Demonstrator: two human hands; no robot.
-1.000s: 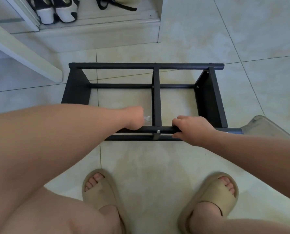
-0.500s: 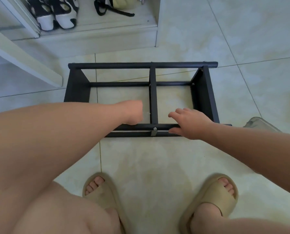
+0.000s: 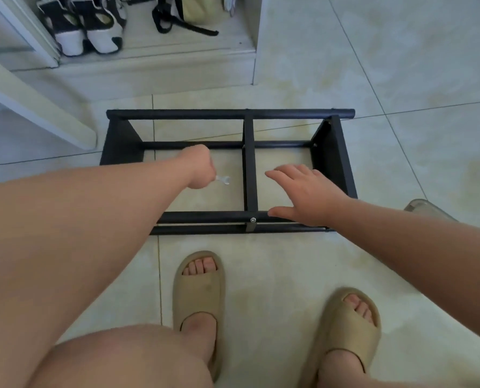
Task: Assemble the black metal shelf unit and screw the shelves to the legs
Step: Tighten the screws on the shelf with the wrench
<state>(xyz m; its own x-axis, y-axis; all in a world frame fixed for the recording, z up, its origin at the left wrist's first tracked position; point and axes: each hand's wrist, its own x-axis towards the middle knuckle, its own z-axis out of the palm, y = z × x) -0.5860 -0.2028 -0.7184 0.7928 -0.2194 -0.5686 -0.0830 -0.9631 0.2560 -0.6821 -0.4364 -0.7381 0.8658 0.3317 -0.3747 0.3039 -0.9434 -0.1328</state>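
Black metal shelf unit point(image 3: 249, 163) lying on its side on the tiled floor point(image 3: 401, 135), just ahead of my feet, its long rails running left to right and a central crossbar dividing the open frame into two bays. A silver screw point(image 3: 253, 220) sits in the near rail point(image 3: 205, 217) where the crossbar meets it. My left hand point(image 3: 201, 170) hovers over the left bay, fingers curled into a fist around a small silver wrench point(image 3: 223, 179) whose open-ended head projects to the right of the knuckles, clear of the frame. My right hand point(image 3: 308, 194) is over the right bay, fingers straight and spread wide, holding nothing; the thumb lies along the near rail just right of the screw. Two beige slippers point(image 3: 198, 287) on my feet stand on the floor in front of the frame. A translucent object point(image 3: 426, 208) shows beside my right forearm, partly hidden. A white board point(image 3: 37, 107) slants down at far left. On a raised step behind the frame stand black-and-white shoes point(image 3: 93, 26) and a bag with a black strap point(image 3: 202, 9).
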